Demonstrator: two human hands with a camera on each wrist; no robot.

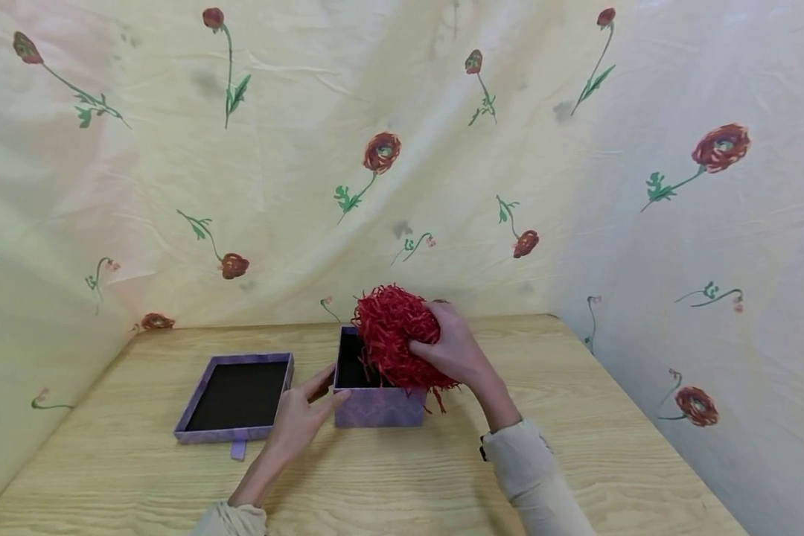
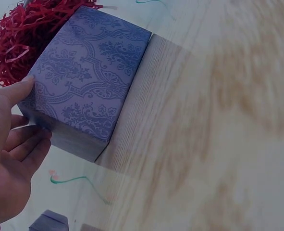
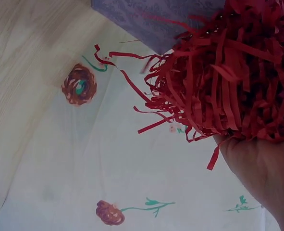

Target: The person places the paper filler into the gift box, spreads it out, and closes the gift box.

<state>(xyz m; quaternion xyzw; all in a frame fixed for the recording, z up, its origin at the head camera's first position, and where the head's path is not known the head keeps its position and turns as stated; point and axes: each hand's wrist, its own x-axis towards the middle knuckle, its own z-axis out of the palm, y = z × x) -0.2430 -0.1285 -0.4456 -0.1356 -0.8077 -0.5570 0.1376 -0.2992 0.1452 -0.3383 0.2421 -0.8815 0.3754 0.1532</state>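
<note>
A purple patterned box (image 1: 379,408) with a dark inside stands uncovered on the table. My left hand (image 1: 296,418) holds it at the near left corner, thumb at the top front edge and fingers against the left side. Damask-like ornament covers the box's front face (image 2: 86,72) in the left wrist view. My right hand (image 1: 457,350) grips a big tangled bunch of red shredded paper (image 1: 395,335) over the box's right part. Loose strands hang past the front and right rim. In the right wrist view the red paper strips (image 3: 218,91) hide most of the fingers.
Left of the box, the matching purple lid (image 1: 237,394) lies with its black inside up and a ribbon tab (image 1: 238,450) toward me. The light wood table (image 1: 388,484) is bordered at the back and sides by flower-printed cloth (image 1: 295,164).
</note>
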